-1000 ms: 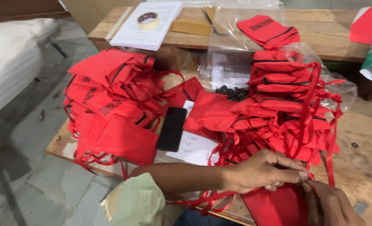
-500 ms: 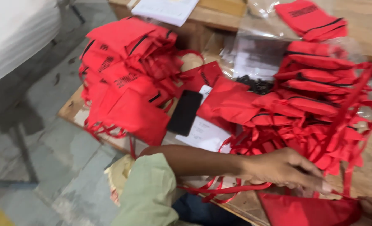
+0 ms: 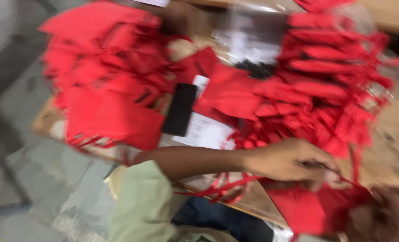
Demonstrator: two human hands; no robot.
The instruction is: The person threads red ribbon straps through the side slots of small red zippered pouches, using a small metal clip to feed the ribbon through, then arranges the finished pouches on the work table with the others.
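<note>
A low wooden table (image 3: 388, 148) stands over a grey stone floor (image 3: 42, 192), and the whole view is smeared by motion, so fine detail is lost. Nearly all of the table is buried in red cloth. The biggest mass is a loose heap of red pouches (image 3: 105, 85) from nine to eleven o'clock; a second, stacked pile of red pouches (image 3: 325, 76) with trailing drawstrings fills one to three o'clock, partly against clear plastic wrap. Between them, near the centre, lie a white paper sheet (image 3: 206, 132) and, smaller, a black phone (image 3: 180, 110) resting partly on it.

At five o'clock, on the near edge, lies the red pouch in hand (image 3: 307, 208): flat, plain matte red fabric, with thin red drawstrings (image 3: 217, 188) running off toward six o'clock. The left hand (image 3: 293, 161), its arm reaching across from a pale green sleeve (image 3: 141, 206), has its fingers curled nearly closed in a pinch just above that pouch, seemingly on a cord at its mouth. The right hand (image 3: 388, 215) sits at the four o'clock corner, touching the pouch's edge; how far its fingers are closed I cannot tell through the blur.

To my eye, working the cord well means one hand pinning the fabric flat while the other draws evenly, keeping the strings clear of the neighbouring pile's tangle.
</note>
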